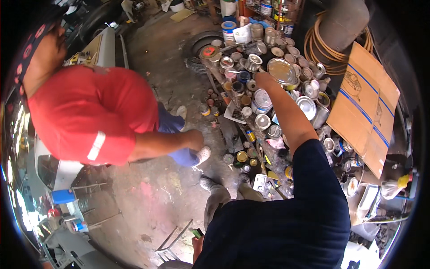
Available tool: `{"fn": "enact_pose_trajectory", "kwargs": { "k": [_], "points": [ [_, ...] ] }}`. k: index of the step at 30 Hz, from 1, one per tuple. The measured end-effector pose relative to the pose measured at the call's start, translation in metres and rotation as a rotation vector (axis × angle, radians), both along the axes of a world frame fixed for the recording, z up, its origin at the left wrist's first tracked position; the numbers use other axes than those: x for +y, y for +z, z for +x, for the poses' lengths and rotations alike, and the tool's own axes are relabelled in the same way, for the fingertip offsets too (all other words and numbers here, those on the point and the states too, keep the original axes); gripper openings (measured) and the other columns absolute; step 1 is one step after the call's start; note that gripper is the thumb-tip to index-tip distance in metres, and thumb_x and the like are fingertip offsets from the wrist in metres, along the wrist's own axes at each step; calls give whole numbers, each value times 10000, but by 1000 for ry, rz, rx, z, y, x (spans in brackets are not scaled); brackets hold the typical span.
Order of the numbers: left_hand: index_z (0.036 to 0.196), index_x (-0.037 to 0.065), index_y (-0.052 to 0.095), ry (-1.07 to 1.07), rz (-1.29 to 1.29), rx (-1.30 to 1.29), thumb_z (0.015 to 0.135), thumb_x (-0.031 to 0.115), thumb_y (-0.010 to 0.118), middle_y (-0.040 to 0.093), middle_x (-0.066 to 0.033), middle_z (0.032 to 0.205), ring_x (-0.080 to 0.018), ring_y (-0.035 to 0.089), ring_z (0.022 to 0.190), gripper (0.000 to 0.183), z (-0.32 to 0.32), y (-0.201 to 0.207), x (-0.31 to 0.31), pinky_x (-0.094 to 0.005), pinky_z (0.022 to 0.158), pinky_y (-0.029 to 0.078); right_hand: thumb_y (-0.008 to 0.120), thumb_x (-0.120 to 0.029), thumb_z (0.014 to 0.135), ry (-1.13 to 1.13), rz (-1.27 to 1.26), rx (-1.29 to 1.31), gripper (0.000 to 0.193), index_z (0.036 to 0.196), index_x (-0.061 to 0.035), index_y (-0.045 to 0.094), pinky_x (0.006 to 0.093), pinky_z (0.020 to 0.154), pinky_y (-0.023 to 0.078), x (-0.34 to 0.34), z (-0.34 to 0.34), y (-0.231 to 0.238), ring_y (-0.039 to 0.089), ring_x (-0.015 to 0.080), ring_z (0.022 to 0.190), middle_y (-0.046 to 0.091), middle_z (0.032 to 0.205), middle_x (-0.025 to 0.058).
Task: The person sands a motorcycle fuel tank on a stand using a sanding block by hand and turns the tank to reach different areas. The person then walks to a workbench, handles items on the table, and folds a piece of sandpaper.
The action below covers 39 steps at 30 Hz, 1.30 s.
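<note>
The right hand (264, 80) is reaching among paint cans, resting beside a round silver lid (281, 71); its grasp cannot be determined. The left hand (197, 244) is gripping a small green object (197, 233). A tan carton (365, 105) with blue stripes is leaning at right.

Right hand (264, 80) is out over the tins (262, 101), bare metal with glossy lids, many smeared with dried paint. One wide lid (281, 70) shines like a mirror. By the bench's right edge lies matt brown cardboard (365, 105); behind it, a coil of smooth rubbery hose (333, 54). The floor (156, 193) is rough, stained concrete. The co-worker's red shirt (85, 116) is soft matt cloth.
</note>
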<state>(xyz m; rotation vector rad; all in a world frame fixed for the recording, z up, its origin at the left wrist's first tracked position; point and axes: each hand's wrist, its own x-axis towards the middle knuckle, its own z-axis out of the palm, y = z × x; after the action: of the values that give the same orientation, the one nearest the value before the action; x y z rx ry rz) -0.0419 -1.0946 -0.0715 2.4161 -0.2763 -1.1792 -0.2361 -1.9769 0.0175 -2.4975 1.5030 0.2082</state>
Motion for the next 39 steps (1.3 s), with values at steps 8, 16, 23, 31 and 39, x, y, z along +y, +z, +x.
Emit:
{"fn": "enact_pose_trajectory", "kwargs": {
  "k": [8, 16, 23, 31, 39],
  "points": [
    [769, -13, 703, 192, 180, -62, 722, 322, 854, 714, -117, 714, -260, 681, 692, 370, -38, -25, 40, -426, 667, 513, 630, -42, 880, -270, 319, -117, 174, 1007, 1, 741, 400, 517, 563, -57, -15, -40, 736, 269, 718, 742, 934, 183],
    [789, -24, 722, 360, 259, -216, 694, 409, 862, 738, -174, 743, -335, 738, 739, 465, -50, -30, 55, -458, 708, 540, 610, -63, 893, -469, 427, -313, 185, 990, 30, 736, 396, 555, 580, -15, 37, -14, 745, 282, 752, 742, 961, 192],
    [880, -14, 738, 203, 207, -69, 642, 459, 878, 757, -230, 882, -387, 745, 848, 547, -12, -41, 30, -473, 793, 561, 666, -168, 874, -483, 226, -295, 226, 984, -4, 776, 415, 664, 613, -64, -30, 2, 771, 349, 785, 761, 880, 225],
    [957, 11, 745, 143, 217, -72, 626, 511, 900, 760, -184, 914, -346, 748, 890, 620, 3, -38, 1, -444, 813, 562, 670, -66, 860, -465, 487, -866, 119, 755, -11, 674, 362, 443, 522, -41, -69, 108, 660, 191, 580, 678, 697, 115],
    [1053, -45, 694, 93, 104, -80, 659, 483, 906, 747, -197, 971, -303, 730, 964, 693, 25, -66, -7, -426, 813, 548, 612, -137, 949, -235, 350, -1018, 151, 915, -22, 702, 274, 506, 495, 6, -105, 231, 639, 142, 607, 699, 749, 61]
  ]
}}
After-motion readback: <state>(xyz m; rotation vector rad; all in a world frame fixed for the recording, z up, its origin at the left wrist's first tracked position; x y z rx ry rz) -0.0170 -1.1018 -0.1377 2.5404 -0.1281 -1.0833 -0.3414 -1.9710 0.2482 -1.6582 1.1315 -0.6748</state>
